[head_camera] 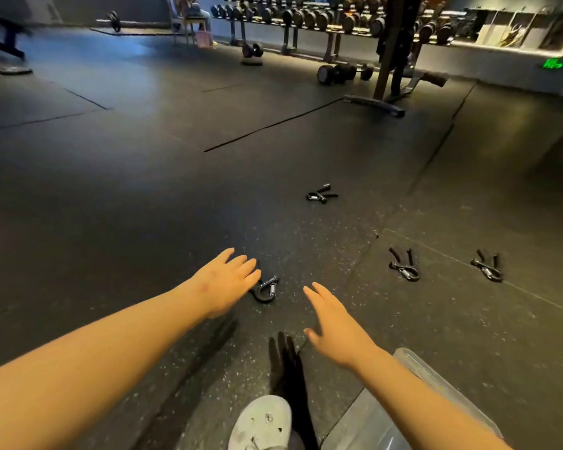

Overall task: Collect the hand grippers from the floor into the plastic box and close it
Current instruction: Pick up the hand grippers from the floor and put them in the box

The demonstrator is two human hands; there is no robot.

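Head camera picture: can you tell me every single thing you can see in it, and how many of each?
hand grippers: four, black with silver springs, on the floor; nearest one in the middle, one farther out, two off to the right
plastic box: one, clear, bottom right corner
floor mats: dark speckled rubber, all over
dumbbells: many, black, on the rack at the back; a few on the floor below it
exit sign: one, green, right wall
shoe: one, light grey, bottom middle
left hand: open, fingertips at the nearest gripper
right hand: open, above the floor, holding nothing
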